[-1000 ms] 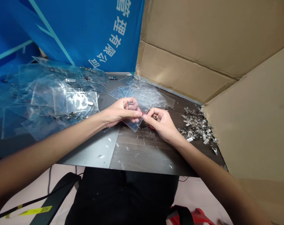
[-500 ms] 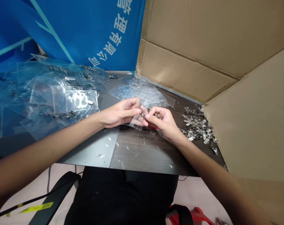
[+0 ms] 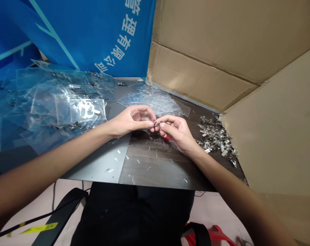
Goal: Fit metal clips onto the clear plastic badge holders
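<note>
A small metal clip [image 3: 156, 124] sits at frame centre, pinched between the left hand [image 3: 130, 120] and right hand [image 3: 175, 131], both closed on it. Clear plastic badge holders [image 3: 80, 111] lie upper left on the table [image 3: 144, 171]; a heap of metal clips [image 3: 215, 136] lies right.

Ahead of me hangs a bright blue banner [image 3: 93, 34] with white characters and pale teal stripes, beside tan cardboard sheets [image 3: 203, 58]. My tabletop [image 3: 155, 167] shows dark brown wood grain, with a plain grey sheet [image 3: 101, 164] at its left, colourless clear plastic holders [image 3: 78, 111] tinted blue by the banner, and a heap of silver clips [image 3: 213, 136] at the right. A red patch [image 3: 167, 138] shows just under my right grip [image 3: 177, 131], and below the edge I see black trousers [image 3: 131, 212] and a yellow-and-black strap [image 3: 32, 229].
</note>
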The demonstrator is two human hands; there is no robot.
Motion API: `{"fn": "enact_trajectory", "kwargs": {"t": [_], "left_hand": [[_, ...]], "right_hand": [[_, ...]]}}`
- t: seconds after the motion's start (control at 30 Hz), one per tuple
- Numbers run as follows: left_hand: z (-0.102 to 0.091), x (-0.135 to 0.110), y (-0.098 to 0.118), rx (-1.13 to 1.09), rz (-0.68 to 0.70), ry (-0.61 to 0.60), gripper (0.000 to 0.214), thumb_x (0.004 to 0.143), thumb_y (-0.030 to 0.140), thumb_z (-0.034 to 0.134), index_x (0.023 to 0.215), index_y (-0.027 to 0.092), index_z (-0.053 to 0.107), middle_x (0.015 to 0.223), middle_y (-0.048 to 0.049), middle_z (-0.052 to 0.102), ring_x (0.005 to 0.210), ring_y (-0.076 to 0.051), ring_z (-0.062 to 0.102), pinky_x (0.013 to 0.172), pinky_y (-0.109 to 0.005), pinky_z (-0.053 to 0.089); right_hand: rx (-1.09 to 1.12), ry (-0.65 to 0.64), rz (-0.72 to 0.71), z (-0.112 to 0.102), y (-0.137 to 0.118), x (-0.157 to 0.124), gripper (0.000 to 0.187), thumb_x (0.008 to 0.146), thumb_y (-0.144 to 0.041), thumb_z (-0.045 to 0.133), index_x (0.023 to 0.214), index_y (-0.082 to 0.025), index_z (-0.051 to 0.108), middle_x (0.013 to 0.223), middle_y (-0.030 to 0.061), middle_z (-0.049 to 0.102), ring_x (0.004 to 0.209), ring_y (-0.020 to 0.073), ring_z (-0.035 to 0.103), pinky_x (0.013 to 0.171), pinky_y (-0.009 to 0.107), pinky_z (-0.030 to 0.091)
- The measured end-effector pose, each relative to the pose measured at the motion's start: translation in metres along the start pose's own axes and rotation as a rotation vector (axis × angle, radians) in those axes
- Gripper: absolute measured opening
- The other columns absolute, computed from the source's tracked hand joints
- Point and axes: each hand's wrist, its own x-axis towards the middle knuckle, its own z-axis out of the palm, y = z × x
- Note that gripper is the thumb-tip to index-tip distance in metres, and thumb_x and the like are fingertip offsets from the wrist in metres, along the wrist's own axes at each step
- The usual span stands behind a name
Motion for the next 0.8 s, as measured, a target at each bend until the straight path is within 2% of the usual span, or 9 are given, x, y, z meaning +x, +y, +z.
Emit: {"fn": "enact_trajectory", "kwargs": {"t": [0.13,0.47,0.67,0.8], "left_hand": [[0.000,0.001,-0.004,0.013,0.078,0.043,0.027,0.083,0.031,0.098,0.092,0.017,0.077,0.091,-0.0037,0.079,0.082,-0.016,0.079,0.077,-0.027,0.068],[0.002,0.001,-0.004,0.067,0.084,0.134,0.033,0.077,0.032,0.101,0.083,0.016,0.073,0.092,-0.0054,0.081,0.071,-0.014,0.077,0.070,-0.026,0.066],[-0.001,0.000,0.003,0.201,0.085,0.154,0.029,0.082,0.034,0.095,0.084,0.017,0.072,0.088,-0.0058,0.079,0.071,-0.014,0.074,0.069,-0.025,0.063],[-0.004,0.002,0.011,0.252,0.097,0.197,0.030,0.082,0.035,0.093,0.087,0.019,0.068,0.091,-0.0056,0.078,0.071,-0.014,0.070,0.066,-0.026,0.060]], "right_hand": [[-0.003,0.022,-0.002,0.001,0.001,0.001,0.023,0.089,-0.041,0.087,0.097,-0.020,0.082,0.082,0.0021,0.080,0.061,0.0107,0.058,0.056,0.026,0.045],[-0.070,0.039,-0.028,0.002,-0.003,0.000,0.032,0.089,-0.049,0.088,0.096,-0.021,0.075,0.082,0.0021,0.077,0.064,0.0121,0.060,0.061,0.028,0.050],[-0.069,0.038,0.010,0.001,-0.003,0.003,0.041,0.087,-0.050,0.087,0.110,-0.023,0.068,0.083,0.0000,0.077,0.066,0.0130,0.062,0.066,0.030,0.054],[-0.183,0.124,0.022,-0.015,-0.004,0.015,0.025,0.089,-0.035,0.079,0.106,-0.020,0.069,0.081,0.0004,0.077,0.068,0.0137,0.065,0.073,0.031,0.056]]}}
